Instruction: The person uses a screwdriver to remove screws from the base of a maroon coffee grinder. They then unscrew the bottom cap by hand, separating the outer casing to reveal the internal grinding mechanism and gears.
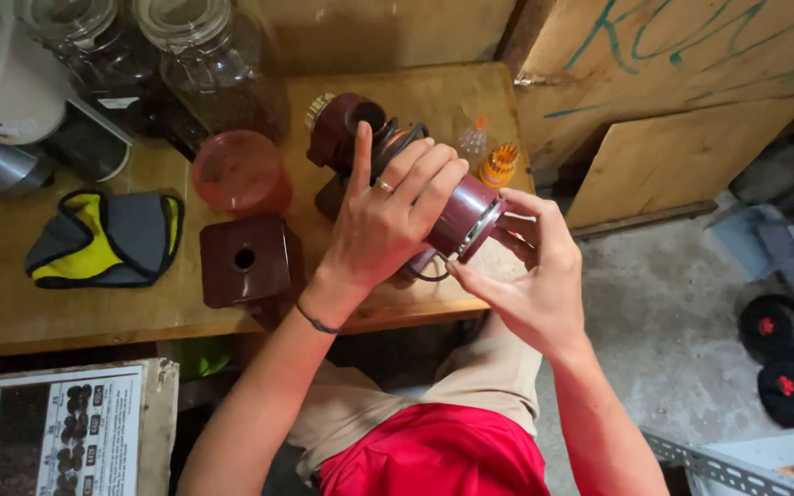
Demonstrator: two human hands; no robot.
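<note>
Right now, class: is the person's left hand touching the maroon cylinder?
Touching. The head view shows the left hand wrapped over the maroon cylinder, fingers pressed on its side with no gap.

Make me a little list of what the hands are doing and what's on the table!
left hand: grips the maroon cylinder, forefinger raised
right hand: fingertips at the cylinder's metal-rimmed end
surface: wooden table
nearby: maroon square block with a hole, orange lid, grey-and-yellow cloth, glass jars
floor: dumbbells
</note>
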